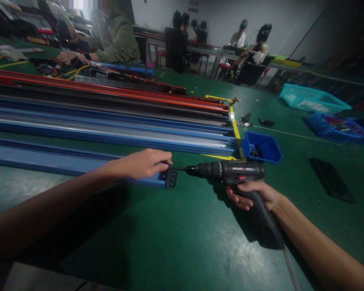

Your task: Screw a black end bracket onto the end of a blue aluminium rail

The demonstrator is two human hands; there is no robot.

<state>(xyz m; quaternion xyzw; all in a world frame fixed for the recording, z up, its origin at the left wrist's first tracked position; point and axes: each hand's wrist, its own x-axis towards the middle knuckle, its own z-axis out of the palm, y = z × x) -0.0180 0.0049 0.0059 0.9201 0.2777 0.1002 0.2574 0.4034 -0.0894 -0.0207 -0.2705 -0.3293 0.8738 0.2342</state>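
My right hand (255,194) grips a black power drill (242,171) by its handle. The drill lies level and points left, its long bit (178,168) reaching the end of a blue metal rail (63,161). At that end sits a small black end bracket (171,178) with slots in it. My left hand (147,163) lies over the rail's end, fingers bent and closed on it beside the bracket and the bit's tip. Whether a screw is at the tip is hidden by my fingers.
Blue, black and red rails (109,109) lie side by side behind, ending near yellow tape (235,127). A blue bin (262,147), a turquoise basket (314,99) and a flat black piece (332,180) are on the right. Across the green table a person's hand (68,57) is near wires.
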